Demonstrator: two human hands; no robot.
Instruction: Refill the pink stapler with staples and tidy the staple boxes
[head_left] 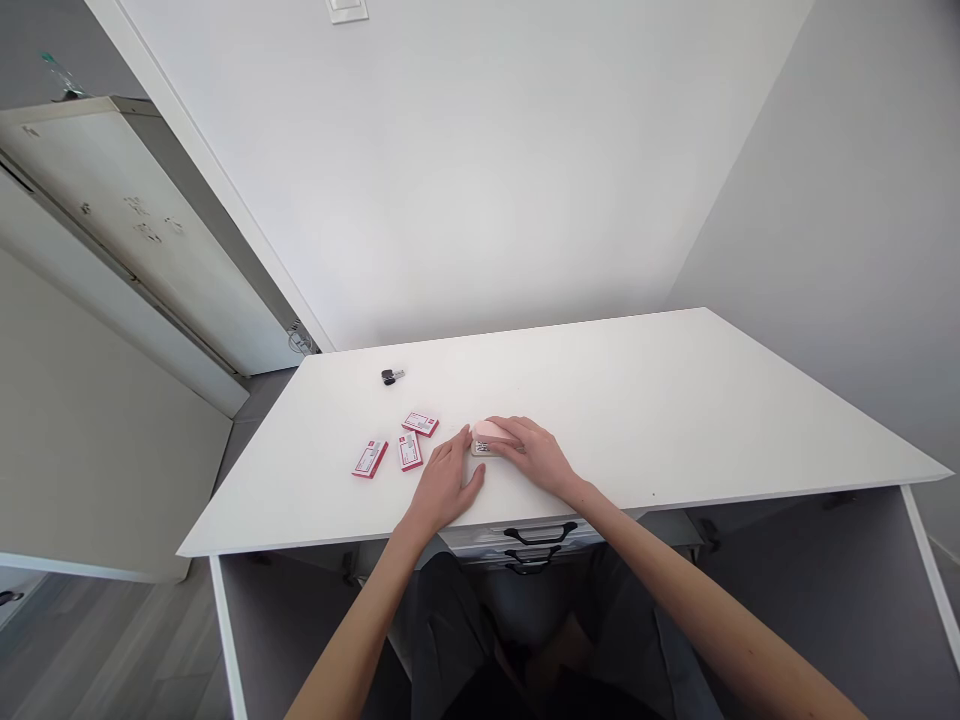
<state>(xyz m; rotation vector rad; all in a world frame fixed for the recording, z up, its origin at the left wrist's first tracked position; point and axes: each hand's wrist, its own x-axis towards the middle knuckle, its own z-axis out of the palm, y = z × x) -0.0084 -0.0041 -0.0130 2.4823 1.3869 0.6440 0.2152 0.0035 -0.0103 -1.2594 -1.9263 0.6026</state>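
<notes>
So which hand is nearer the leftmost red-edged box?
Left. The left hand rests to the right of the leftmost box; the right hand is farther right, on the pink object.

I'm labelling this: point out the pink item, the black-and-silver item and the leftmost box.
Pink item (pixel 490 431): head view, upper surface.
Black-and-silver item (pixel 389 377): head view, black end.
Leftmost box (pixel 370 458): head view, white face.
</notes>
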